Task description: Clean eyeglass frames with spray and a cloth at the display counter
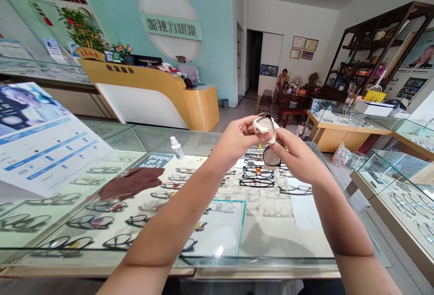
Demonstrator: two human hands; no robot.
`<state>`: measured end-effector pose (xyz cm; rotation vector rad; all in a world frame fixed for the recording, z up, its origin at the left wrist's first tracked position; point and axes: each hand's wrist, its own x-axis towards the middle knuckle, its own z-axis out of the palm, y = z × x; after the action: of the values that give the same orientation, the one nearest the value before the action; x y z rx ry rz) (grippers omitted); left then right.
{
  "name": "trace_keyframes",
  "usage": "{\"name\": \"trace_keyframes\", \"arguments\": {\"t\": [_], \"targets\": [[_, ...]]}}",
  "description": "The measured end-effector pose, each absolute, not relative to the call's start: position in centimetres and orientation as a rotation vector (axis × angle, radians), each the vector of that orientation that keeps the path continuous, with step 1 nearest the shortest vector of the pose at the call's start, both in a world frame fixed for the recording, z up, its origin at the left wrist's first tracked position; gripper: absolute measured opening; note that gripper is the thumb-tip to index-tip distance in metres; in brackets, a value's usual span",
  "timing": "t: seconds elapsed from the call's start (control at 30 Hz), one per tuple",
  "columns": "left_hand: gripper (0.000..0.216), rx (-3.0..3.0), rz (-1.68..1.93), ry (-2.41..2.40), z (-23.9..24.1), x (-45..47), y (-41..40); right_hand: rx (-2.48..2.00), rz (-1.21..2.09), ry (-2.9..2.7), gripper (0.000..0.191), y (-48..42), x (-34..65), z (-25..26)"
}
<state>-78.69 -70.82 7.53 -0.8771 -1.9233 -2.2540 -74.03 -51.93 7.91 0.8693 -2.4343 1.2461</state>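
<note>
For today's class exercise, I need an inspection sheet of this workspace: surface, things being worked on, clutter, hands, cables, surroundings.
Surface: glass display case, with rows of eyeglass frames visible through its top.
Things being worked on: dark-rimmed eyeglasses, with a pale cloth against them.
Clutter: brown cloth, white bottle standing upright, printed display card.
Hands: left hand pinches the pale cloth on the eyeglasses; right hand grips the eyeglasses.
Cables: nothing seen.
Surroundings: yellow-and-white reception counter, dark wooden shelving, a person in the background.
</note>
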Motion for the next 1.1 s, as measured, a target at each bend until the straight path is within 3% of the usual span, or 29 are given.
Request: {"name": "trace_keyframes", "arguments": {"t": [0.2, 0.5, 0.77, 1.1], "targets": [[0.051, -0.743, -2.317, -1.742, 7.0, -78.6, -69.7, 0.873, 1.391, -2.352, 0.017, -52.6, -74.7, 7.5], [0.058, -0.654, -2.293, -1.604, 6.2, -79.5, -69.0, 0.853, 1.815, -2.131, 0.042, -54.0, -76.0, 6.6], [0.056, -0.944, -2.303, -1.607, 6.3, -80.7, -70.2, 0.861, 2.074, -2.097, 0.055, -53.3, -77.3, 6.4], [0.063, -0.929, -2.194, -1.824, 7.5, -79.8, -71.5, 1.04, 1.967, -2.282, 0.057, -52.4, -76.6, 7.1]]}}
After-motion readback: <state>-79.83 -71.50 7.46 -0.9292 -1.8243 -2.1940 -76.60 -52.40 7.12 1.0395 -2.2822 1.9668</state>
